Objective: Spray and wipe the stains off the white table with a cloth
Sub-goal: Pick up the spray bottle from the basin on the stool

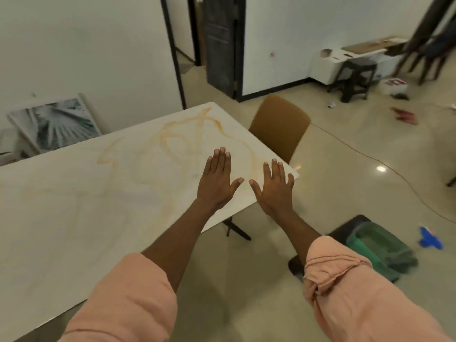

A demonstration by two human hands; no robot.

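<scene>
Orange-brown stains (172, 134) looping all over the white table (74, 206), thickest toward the far right corner, fainter streaks trailing off toward the left edge. Looks dried-on and thin, more a film than a crust, so probably needs a decent soak from the spray before any rubbing. Tabletop itself reads as hard, smooth, glossy: stiff enough to lean on, likely slick once wet. Green cloth (380, 248) down on the floor, off the table's near right corner, bunched on something dark; soft and floppy, light, best grabbed by scrunching a fistful from the middle rather than an edge. Blue thing (430, 239) on the floor just past it, maybe the spray bottle, too blurry to swear to it; if so, light plastic, take by the neck. Left hand (217, 183) and right hand (275, 191) both stretched flat over the near right corner, fingers straight and mostly together, thumbs splayed toward each other, holding nothing. Can't tell whether palms actually touch the surface or hover. Brown chair (280, 124) tucked at the right edge.
</scene>
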